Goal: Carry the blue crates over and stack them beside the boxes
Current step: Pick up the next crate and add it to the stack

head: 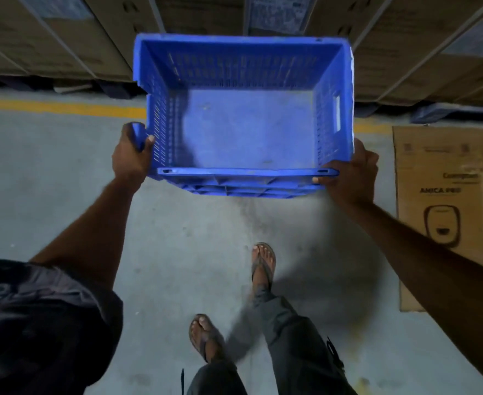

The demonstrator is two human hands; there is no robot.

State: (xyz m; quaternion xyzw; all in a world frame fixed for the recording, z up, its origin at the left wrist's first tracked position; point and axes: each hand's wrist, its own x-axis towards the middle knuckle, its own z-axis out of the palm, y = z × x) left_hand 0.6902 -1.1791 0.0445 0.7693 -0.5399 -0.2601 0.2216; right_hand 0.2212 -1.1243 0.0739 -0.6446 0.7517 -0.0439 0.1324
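The left hand [132,155] is reaching forward with the arm nearly straight, its fingers and thumb wrapping the near-left corner of the crate [243,121] and gripping the rim. The crate is hanging in the air between both hands, above the floor [63,172] and just short of the boxes [63,38] stacked along the far side; it is sitting open side up, with nothing showing inside it. The right hand [351,172] is clamping the near-right corner, thumb lying along the near rim, fingers going out of sight behind the wall. Further right, a flat carton [439,212] is lying on the floor, reading "AMICA PRO" above a line drawing of an appliance; a brand word above that is too blurred to read. White labels on the boxes are also blurring beyond reading.
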